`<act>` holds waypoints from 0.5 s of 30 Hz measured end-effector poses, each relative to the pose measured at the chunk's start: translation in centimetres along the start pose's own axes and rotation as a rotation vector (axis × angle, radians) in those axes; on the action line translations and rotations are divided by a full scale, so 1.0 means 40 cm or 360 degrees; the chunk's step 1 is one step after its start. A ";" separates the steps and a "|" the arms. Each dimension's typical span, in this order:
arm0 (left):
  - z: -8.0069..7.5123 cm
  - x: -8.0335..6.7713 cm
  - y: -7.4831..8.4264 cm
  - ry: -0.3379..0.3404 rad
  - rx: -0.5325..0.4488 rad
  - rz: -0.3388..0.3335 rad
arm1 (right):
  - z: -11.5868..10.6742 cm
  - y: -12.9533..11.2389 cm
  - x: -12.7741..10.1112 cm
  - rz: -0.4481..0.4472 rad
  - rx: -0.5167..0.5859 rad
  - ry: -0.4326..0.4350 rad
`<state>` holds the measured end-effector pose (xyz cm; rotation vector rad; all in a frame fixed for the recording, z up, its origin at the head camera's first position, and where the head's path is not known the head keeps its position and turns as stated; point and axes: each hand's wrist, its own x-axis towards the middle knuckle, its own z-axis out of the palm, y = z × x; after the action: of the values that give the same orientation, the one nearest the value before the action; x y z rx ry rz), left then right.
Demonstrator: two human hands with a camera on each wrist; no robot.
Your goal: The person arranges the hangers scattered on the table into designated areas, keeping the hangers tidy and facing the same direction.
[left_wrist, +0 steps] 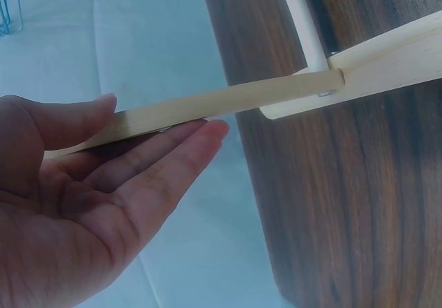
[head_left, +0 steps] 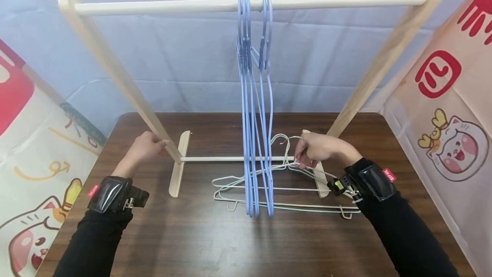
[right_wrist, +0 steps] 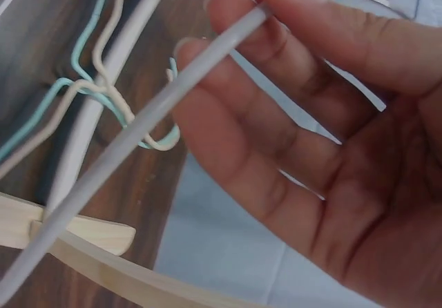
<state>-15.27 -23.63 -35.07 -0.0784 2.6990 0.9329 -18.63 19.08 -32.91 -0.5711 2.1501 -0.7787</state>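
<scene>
In the head view my left hand [head_left: 146,146] is low on the left wooden post [head_left: 127,82] of a rack. The left wrist view shows the thumb above that post and the fingers below it, pinching it. My right hand [head_left: 317,146], near the rack's right foot, pinches a white hanger [right_wrist: 159,108] by its upper part between thumb and fingertips. Under it on the table lie a beige hanger [right_wrist: 117,108] and a pale green hanger [right_wrist: 93,32], overlapping across the lower bar. Several blue hangers [head_left: 241,54] hang from the middle of the white top rail [head_left: 161,7].
A white lower bar [head_left: 211,159] joins the left foot [head_left: 180,163] and the right foot of the rack on the brown table [head_left: 184,238]. The right wooden post [head_left: 380,63] slants up behind my right hand. Pale blue cloth [head_left: 184,54] covers the back.
</scene>
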 end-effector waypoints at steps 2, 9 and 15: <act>0.000 0.002 0.001 0.0001 0.0011 0.0003 | -0.007 -0.005 -0.006 0.0023 0.0037 0.0049; 0.000 0.000 0.003 0.0004 0.0015 -0.0007 | -0.011 -0.008 -0.011 -0.0007 -0.0019 0.0227; 0.000 -0.001 0.005 0.0009 0.0003 -0.0017 | -0.008 -0.008 -0.011 -0.0023 -0.0095 0.0335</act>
<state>-15.26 -23.49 -34.95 -0.0947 2.7018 0.9285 -18.59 19.22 -32.30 -0.5566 2.3710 -0.8153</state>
